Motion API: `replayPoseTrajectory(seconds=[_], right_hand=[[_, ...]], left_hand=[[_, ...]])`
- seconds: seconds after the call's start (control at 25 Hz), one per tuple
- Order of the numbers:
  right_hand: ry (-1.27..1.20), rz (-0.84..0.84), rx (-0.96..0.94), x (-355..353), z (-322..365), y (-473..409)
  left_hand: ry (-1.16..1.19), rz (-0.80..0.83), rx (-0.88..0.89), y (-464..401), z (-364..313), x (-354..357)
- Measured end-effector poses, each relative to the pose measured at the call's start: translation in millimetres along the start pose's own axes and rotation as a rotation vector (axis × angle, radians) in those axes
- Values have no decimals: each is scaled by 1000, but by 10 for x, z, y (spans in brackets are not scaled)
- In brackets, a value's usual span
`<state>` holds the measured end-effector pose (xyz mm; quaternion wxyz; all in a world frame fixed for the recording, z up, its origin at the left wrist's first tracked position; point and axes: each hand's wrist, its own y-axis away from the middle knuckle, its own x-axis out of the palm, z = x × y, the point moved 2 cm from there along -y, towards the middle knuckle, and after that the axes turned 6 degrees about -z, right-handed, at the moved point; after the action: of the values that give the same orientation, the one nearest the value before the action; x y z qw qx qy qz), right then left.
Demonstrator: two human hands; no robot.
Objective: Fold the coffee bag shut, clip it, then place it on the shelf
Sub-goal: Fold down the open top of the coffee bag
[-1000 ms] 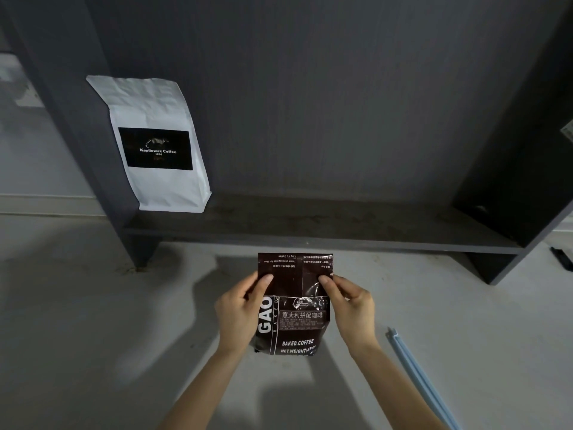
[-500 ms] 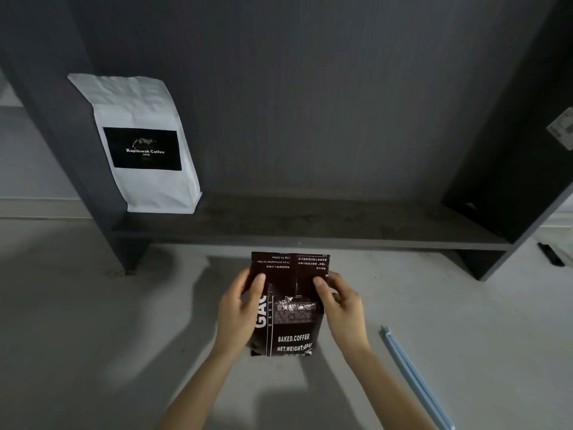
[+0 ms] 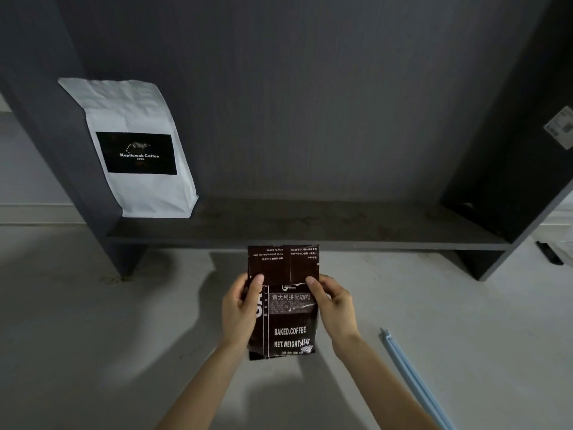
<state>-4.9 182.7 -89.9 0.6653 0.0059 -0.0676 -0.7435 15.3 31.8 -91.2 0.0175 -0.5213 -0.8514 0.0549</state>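
Observation:
A dark brown coffee bag (image 3: 286,327) with white print stands on the pale floor in front of the shelf. Its top flap (image 3: 280,264) is folded down over the front, printed side upside down. My left hand (image 3: 240,308) grips the bag's left side, thumb pressing the flap's lower left corner. My right hand (image 3: 335,305) grips the right side, thumb on the flap's lower right corner. A long light blue sealing clip (image 3: 412,377) lies on the floor to the right, apart from both hands. The dark grey shelf board (image 3: 325,226) runs just behind the bag.
A white coffee bag (image 3: 136,150) with a black label leans at the shelf's left end against the side panel. The shelf's right panel (image 3: 502,169) closes the far right. A small black object (image 3: 548,252) lies on the floor beyond it.
The camera view has shifted a little. Both hands have pressed the folded flap lower and flatter against the bag's front; the clip has stayed on the floor.

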Motion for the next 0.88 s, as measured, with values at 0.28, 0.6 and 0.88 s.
replayPoseTrajectory(seconds=[0.28, 0.6, 0.88], right_hand=[[42, -64, 102, 160, -50, -361], [78, -51, 134, 189, -64, -450], [176, -58, 22, 144, 46, -371]], left_hand=[[19, -126, -172, -353, 115, 81], [-196, -90, -161, -487, 151, 110], [-290, -31, 33, -333, -105, 107]])
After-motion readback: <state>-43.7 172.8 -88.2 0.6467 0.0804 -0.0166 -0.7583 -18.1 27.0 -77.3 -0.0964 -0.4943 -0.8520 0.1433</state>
